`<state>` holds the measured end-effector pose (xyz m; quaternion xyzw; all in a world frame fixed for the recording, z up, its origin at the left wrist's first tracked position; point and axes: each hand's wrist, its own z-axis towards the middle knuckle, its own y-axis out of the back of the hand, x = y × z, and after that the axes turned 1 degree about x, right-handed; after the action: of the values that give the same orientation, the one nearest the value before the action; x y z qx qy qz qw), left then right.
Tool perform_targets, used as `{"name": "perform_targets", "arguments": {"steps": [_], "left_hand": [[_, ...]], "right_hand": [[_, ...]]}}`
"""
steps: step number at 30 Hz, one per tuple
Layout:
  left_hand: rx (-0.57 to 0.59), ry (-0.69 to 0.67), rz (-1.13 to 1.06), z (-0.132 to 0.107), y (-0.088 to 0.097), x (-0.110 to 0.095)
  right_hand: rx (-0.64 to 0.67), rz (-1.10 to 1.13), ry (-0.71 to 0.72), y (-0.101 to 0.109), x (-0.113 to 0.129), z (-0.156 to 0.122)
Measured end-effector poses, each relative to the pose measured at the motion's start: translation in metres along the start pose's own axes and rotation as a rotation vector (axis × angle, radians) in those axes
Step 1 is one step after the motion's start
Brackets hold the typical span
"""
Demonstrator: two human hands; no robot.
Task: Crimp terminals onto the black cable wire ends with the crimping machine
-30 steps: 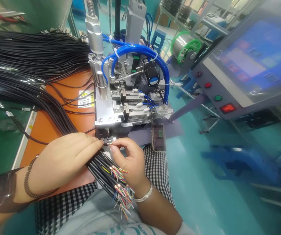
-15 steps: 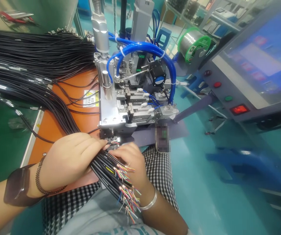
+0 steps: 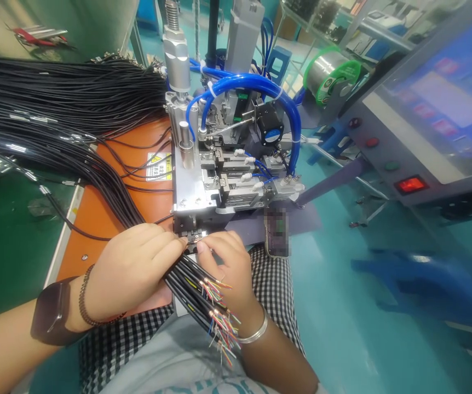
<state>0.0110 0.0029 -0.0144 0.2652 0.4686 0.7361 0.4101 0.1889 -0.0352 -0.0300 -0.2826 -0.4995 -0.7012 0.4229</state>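
Note:
My left hand point(image 3: 137, 268) is closed around a bundle of black cables point(image 3: 189, 282). Stripped ends with thin multicoloured wires point(image 3: 222, 323) fan out from the bundle towards my lap. At the front of a metal machine point(image 3: 186, 186), my right hand point(image 3: 231, 268) is closed in a pinch, thumb and forefinger on a thin wire end point(image 3: 195, 241) beside my left fingertips. Its exact shape is too small to make out. A small metal fixture point(image 3: 203, 233) sits just beyond the fingertips, partly hidden by them.
More black cables point(image 3: 75, 98) lie across the orange table point(image 3: 154, 205) at left. Blue tubes point(image 3: 252, 82) arch over the machine. A control panel point(image 3: 437, 137) and green-rimmed solder spool point(image 3: 330, 74) stand at right. A phone-like device point(image 3: 277, 235) is near my knee.
My right hand's fingers have risen from beside the bundle to the wire end at the machine's front. The left hand keeps its hold on the cables. The whole view has shifted slightly.

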Motion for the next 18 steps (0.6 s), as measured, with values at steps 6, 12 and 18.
{"name": "perform_targets", "arguments": {"steps": [6,12,18], "left_hand": [[-0.003,-0.008,-0.038,0.001,0.001,0.002],[0.105,0.039,0.027,0.002,0.010,-0.002],[0.138,0.070,0.036,0.004,0.012,-0.007]], "right_hand": [[0.039,0.030,0.002,0.004,-0.003,0.009],[0.023,0.108,-0.029,0.007,-0.010,0.007],[-0.136,-0.007,0.005,0.005,-0.011,-0.001]]}}
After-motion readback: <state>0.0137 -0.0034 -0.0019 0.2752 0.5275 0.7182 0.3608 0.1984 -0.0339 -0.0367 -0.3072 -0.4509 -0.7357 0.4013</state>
